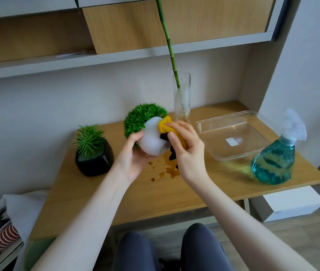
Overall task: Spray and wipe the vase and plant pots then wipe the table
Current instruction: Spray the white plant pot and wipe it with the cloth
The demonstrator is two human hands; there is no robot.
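Pale walls and wooden shelving back a light wooden bench [204,190] with brown drips near frame centre. Above them, the left hand [129,159] cups a round white plant pot [151,140], lifted and tipped so its bushy green top points to the upper left, base toward the person. The right hand [186,148], just right of the pot, pinches a yellow cloth [166,125], seemingly dark-patched, against its upper side.
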